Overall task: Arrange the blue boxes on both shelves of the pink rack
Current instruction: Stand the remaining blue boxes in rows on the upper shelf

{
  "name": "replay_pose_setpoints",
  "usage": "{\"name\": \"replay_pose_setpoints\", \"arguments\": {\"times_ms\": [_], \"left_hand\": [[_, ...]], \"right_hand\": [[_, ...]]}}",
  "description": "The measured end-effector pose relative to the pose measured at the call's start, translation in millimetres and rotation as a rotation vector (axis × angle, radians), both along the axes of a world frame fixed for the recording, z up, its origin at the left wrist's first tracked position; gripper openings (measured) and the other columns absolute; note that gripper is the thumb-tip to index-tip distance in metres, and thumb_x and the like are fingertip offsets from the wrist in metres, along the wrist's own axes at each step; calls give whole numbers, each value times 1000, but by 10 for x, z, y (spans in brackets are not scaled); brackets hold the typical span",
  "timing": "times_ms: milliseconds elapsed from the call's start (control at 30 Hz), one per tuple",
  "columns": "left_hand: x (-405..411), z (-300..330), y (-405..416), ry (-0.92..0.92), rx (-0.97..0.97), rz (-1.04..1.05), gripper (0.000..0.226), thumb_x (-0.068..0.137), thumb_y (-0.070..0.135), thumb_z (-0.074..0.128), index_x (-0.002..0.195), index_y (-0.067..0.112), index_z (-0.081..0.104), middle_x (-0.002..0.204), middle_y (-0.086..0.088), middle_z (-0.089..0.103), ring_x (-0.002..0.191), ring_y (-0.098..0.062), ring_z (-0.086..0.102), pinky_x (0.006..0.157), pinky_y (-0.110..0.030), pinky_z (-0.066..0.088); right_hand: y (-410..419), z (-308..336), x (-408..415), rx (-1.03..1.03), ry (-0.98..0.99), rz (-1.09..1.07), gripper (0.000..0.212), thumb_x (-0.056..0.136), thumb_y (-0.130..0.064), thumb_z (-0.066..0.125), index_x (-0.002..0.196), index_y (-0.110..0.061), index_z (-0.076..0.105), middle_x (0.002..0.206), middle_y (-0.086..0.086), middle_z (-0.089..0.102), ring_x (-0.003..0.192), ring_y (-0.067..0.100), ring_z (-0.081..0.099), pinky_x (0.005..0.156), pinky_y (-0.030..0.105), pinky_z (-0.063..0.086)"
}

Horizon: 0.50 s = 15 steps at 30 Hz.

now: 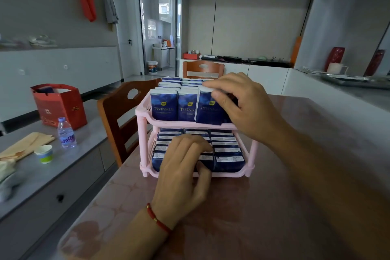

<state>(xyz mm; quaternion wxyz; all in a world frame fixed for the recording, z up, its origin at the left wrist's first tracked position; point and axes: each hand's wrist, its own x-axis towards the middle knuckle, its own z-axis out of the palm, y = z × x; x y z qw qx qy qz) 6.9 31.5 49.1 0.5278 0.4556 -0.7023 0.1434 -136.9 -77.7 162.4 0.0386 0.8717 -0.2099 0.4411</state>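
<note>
A pink two-shelf rack stands on the table in front of me. Its top shelf holds several upright blue boxes in rows. Several more blue boxes lie packed on the bottom shelf. My right hand pinches the front right blue box on the top shelf, fingers over its top and thumb on its face. My left hand reaches into the bottom shelf and grips a front middle box, thumb under its front edge. Both hands hide part of the boxes behind them.
A wooden chair stands left of the rack, another chair behind it. On the grey sideboard at left are a red gift bag, a water bottle, a paper cup and a tan folded item. The reddish table extends toward me.
</note>
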Motion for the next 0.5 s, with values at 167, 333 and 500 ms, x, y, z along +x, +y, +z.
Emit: {"name": "replay_pose_setpoints", "arguments": {"times_ms": [167,333,500], "left_hand": [[103,173,53,37,-112,116,26,73,-6,63,97,4,68,106,-5,66,104,-21,57,94,-33,44],[469,477,-13,-10,-170,333,38,81,8,56,117,4,66,126,-12,62,122,-28,54,107,-40,39],[713,693,-119,-143,-35,457,57,81,19,47,137,11,56,140,-6,57,135,-26,46,114,-45,33]], "right_hand": [[-7,7,195,-83,-53,22,29,99,-18,54,123,-10,67,114,4,69,107,13,52,96,35,43],[-86,-133,352,-208,-62,22,27,96,-13,59,121,-6,69,111,9,70,105,24,56,92,34,44],[-142,-201,407,-273,-140,-24,29,97,-18,58,120,-6,69,110,8,71,104,23,57,91,37,45]]}}
